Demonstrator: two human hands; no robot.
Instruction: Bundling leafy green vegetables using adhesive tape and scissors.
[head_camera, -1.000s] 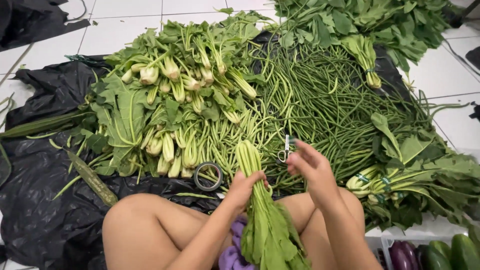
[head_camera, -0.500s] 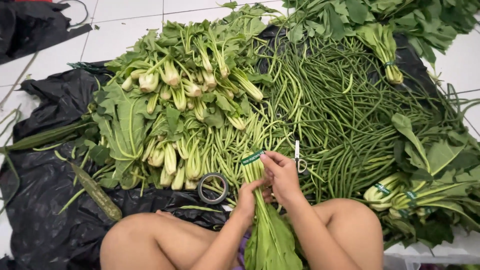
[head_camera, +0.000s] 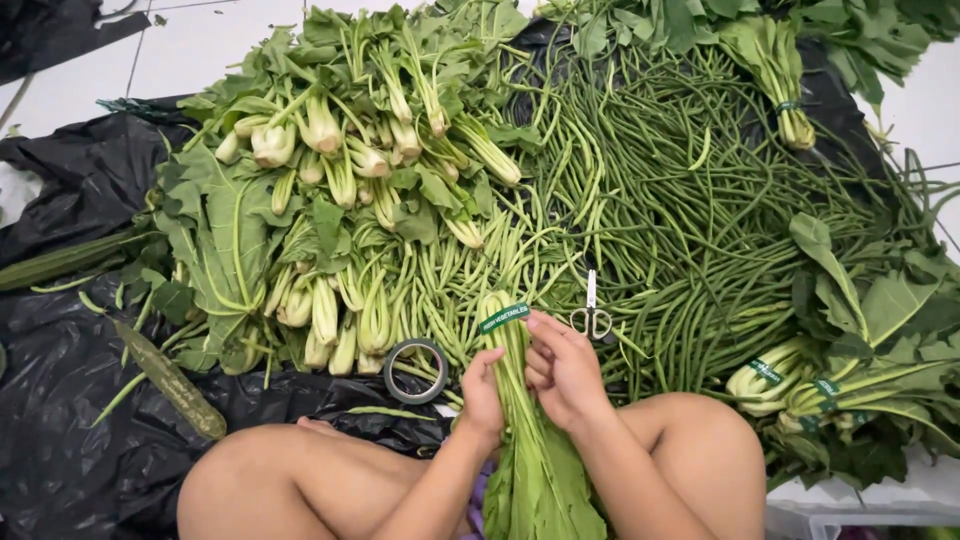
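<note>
Between the knees, leafy bundle lies lengthwise away from the person, stems far, leaves near. Left hand closed round stalks; right hand pinches green tape band at stem end. Tape roll left, scissors beyond. Green-banded bundles right.

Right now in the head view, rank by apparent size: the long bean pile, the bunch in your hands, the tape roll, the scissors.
1. Long bean pile, by far the largest.
2. Bunch of leafy greens, held by the left hand and right hand; it is nearest the camera.
3. Tape roll and scissors look alike, so unranked.
</note>
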